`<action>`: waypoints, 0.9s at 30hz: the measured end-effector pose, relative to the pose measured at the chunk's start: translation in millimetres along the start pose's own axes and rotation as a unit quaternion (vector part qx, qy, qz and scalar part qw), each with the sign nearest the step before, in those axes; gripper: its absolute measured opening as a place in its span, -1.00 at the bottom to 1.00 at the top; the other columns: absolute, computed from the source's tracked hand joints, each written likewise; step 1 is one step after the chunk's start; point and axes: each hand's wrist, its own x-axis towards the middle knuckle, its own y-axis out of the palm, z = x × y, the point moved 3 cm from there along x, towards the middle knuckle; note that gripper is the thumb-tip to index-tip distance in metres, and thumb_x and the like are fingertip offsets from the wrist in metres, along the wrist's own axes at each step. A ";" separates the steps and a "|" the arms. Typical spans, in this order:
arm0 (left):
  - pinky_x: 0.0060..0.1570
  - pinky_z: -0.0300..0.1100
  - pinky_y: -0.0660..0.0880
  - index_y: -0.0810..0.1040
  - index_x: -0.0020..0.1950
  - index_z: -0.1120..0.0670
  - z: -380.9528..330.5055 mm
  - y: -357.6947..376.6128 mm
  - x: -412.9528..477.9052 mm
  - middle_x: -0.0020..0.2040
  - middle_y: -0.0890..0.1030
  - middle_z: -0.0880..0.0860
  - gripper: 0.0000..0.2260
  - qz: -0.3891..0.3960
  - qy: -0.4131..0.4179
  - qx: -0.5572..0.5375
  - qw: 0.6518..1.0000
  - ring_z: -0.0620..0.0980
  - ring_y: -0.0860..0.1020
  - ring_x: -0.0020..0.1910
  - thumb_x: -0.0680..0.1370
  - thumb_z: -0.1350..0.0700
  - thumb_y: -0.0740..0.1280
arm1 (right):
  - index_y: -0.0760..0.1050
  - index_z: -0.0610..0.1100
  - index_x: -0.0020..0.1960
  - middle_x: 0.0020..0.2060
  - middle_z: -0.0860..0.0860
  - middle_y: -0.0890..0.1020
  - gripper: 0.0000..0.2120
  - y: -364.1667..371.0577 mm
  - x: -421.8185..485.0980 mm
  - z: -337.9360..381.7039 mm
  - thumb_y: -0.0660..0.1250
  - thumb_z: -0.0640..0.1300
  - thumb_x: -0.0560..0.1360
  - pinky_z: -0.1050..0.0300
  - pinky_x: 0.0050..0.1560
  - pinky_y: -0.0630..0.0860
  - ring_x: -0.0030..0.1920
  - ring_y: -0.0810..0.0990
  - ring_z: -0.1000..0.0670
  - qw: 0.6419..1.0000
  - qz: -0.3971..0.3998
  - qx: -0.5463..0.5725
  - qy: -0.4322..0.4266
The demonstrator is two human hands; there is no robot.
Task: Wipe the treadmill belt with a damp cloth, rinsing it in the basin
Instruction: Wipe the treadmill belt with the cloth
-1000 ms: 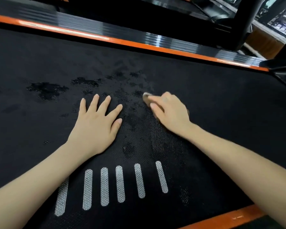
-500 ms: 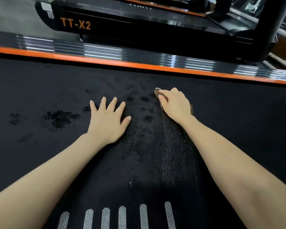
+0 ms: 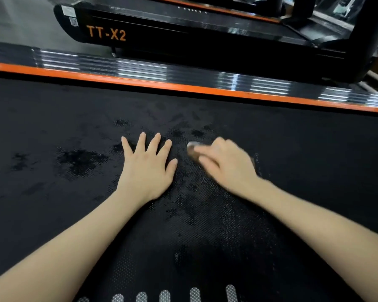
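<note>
Wiping stroke pulling back across the belt

My right hand, blurred in motion, presses the cloth flat under curled fingers; it has slid back from nearer the orange rail half a second ago. My left hand stays spread flat on the treadmill belt, bracing. Dark wet patches remain to the left, so I judge wiping unfinished. No basin in view.

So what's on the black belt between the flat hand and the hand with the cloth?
In the head view, only wet belt: a narrow strip with dark damp blotches separates the left hand from the right hand pressing the cloth.
</note>
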 end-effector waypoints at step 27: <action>0.39 0.34 -0.13 0.14 0.52 -0.03 -0.1 -0.4 0.1 0.53 0.16 0.06 -0.28 -0.026 0.003 -0.015 1.000 0.21 0.06 0.50 0.44 -0.22 -0.36 | 0.47 0.13 0.29 0.01 -0.07 0.50 -0.70 27.1 83.2 -22.7 0.16 0.05 0.59 -0.03 -0.04 0.47 0.03 0.46 -0.12 0.999 0.001 0.016 0.041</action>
